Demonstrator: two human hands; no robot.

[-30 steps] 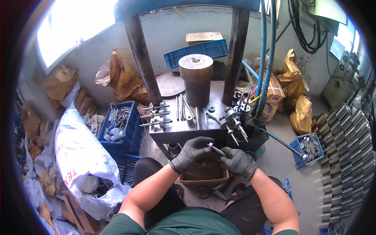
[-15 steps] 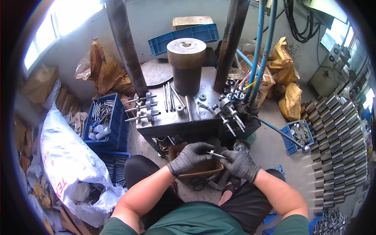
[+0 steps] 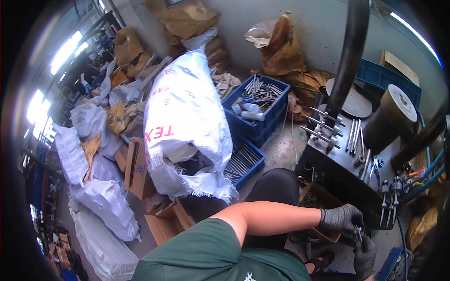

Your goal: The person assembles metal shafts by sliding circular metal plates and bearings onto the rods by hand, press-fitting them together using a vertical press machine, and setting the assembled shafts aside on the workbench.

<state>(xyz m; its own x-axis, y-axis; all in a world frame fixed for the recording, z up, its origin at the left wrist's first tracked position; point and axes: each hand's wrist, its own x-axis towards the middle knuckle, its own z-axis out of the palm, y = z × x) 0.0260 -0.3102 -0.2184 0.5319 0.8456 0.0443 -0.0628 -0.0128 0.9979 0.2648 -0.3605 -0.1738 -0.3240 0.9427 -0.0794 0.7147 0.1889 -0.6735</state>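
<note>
My left hand (image 3: 342, 219), in a dark grey work glove, is closed at the fingertips on a short shiny metal rod (image 3: 360, 232). Just below it, my right hand (image 3: 364, 256), gloved alike, has its fingers closed round the rod's lower part. Most of the rod is hidden by the gloves. Both hands are low at the right, in front of a black metal bench (image 3: 328, 166). Beneath my left wrist stands an open cardboard box (image 3: 335, 238) with small round metal parts in it.
On the bench are metal rods (image 3: 355, 136), a clamp-like fixture with pins (image 3: 328, 129) and a thick steel cylinder (image 3: 386, 117). Blue crates (image 3: 262, 133) of metal rods stand left of it. A large white woven sack (image 3: 187, 112) leans beside them, near crumpled sacks and cardboard.
The view has swung to the left, so bench and hands now appear farther right and more sacks show. Both hands still hold the short rod together.
</note>
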